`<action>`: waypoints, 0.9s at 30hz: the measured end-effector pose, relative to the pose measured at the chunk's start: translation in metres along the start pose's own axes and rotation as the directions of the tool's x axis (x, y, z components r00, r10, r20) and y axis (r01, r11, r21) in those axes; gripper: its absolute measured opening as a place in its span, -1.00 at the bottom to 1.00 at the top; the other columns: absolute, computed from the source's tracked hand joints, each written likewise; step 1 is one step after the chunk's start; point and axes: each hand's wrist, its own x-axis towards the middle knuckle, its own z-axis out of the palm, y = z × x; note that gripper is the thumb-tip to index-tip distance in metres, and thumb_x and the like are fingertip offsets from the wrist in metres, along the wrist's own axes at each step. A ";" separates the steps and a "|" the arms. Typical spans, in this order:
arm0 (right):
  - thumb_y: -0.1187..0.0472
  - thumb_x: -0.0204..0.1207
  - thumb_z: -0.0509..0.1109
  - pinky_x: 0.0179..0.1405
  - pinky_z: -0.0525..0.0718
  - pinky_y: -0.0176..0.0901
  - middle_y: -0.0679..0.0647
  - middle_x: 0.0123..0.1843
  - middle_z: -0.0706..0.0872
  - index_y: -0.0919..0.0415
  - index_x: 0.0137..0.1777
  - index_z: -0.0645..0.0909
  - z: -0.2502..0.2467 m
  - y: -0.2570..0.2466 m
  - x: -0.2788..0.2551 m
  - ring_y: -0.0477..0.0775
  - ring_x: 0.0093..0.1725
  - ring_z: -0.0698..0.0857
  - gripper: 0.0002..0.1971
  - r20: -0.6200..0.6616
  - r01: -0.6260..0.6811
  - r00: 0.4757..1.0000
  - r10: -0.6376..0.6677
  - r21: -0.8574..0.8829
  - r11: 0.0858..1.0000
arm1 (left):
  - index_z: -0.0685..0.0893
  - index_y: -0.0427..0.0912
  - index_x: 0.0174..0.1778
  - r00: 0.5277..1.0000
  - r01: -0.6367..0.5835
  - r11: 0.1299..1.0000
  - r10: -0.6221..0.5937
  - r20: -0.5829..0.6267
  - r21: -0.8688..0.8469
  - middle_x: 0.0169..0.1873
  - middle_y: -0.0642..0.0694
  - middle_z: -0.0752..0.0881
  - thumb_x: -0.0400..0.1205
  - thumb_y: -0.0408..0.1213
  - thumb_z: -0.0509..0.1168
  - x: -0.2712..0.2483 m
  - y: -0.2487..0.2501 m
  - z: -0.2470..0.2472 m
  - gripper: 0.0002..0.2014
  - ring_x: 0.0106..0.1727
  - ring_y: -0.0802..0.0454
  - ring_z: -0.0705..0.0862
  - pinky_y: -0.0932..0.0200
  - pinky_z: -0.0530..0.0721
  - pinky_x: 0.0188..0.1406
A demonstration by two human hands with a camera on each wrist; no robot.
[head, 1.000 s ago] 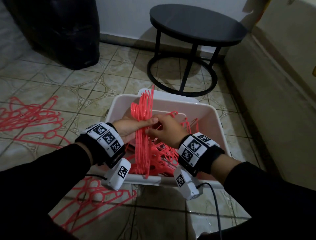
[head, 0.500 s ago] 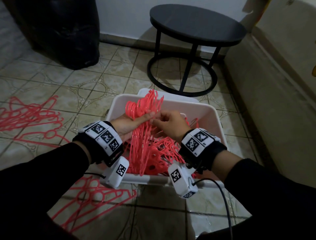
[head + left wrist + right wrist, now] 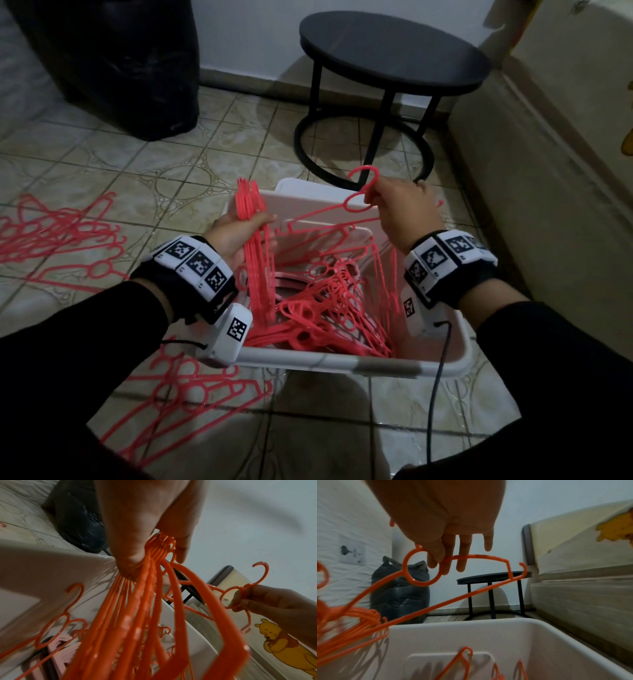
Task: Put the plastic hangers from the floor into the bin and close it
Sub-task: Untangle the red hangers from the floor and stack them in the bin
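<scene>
A white bin [image 3: 346,362] stands on the tiled floor, with several red plastic hangers [image 3: 318,308] piled inside. My left hand [image 3: 239,233] grips a bundle of hangers [image 3: 255,246] upright over the bin's left side; the left wrist view shows the bundle of hangers [image 3: 137,608] pinched between thumb and fingers. My right hand [image 3: 397,209] pinches a single hanger [image 3: 329,216] by its neck, lifted above the bin's far right. In the right wrist view that single hanger [image 3: 423,573] hangs from my fingers above the bin [image 3: 505,642]. More loose hangers [image 3: 61,240] lie on the floor to the left.
Another heap of hangers [image 3: 178,397] lies on the floor by the bin's near left corner. A round black side table [image 3: 390,54] stands behind the bin. A black bag [image 3: 120,65] sits at the back left. A cream cabinet [image 3: 548,171] runs along the right.
My right hand has pulled one hanger out of the bundle and moved up and to the right. The left hand still holds the bundle, now a little farther left.
</scene>
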 end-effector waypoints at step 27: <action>0.43 0.42 0.39 -0.04 0.50 -0.12 0.28 -0.14 0.73 0.37 -0.08 0.69 0.040 -0.041 -0.005 0.27 -0.10 0.71 -0.90 0.057 0.284 0.946 -0.319 0.324 0.902 | 0.72 -0.27 0.02 0.856 0.031 0.982 -0.123 0.503 0.187 -0.12 -0.29 0.79 0.40 -0.44 0.43 -0.037 -0.003 0.021 -0.73 -0.14 -0.14 0.79 -0.13 0.74 0.05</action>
